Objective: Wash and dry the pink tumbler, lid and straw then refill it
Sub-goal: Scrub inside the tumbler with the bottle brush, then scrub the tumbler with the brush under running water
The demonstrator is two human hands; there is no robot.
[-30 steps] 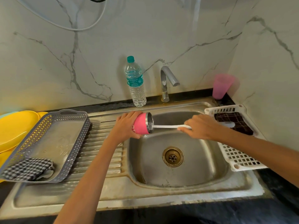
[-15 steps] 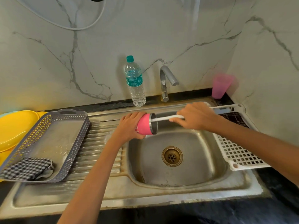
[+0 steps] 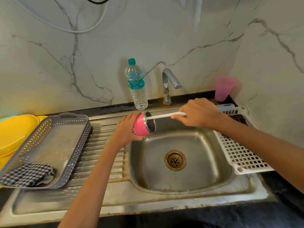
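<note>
My left hand [image 3: 127, 129] grips the pink tumbler [image 3: 141, 126] on its side over the left edge of the steel sink [image 3: 205, 176], its steel-rimmed mouth facing right. My right hand [image 3: 198, 113] holds a white bottle brush handle [image 3: 162, 116] whose front end reaches into the tumbler's mouth; the bluish rear end [image 3: 225, 106] sticks out behind the hand. The brush head is hidden inside the tumbler. I cannot see a lid or a straw.
A water bottle [image 3: 137, 84] and the tap [image 3: 169, 83] stand at the back. A pink plastic cup [image 3: 223, 88] sits in the corner. A white rack [image 3: 241, 145] with a dark cloth lies right, a grey basket [image 3: 54, 145] with a checked cloth left, beside yellow plates [image 3: 13, 130].
The tumbler and brush have risen toward the back of the sink. My right hand lifted and tilted the handle, and the tumbler's mouth now tips slightly upward.
</note>
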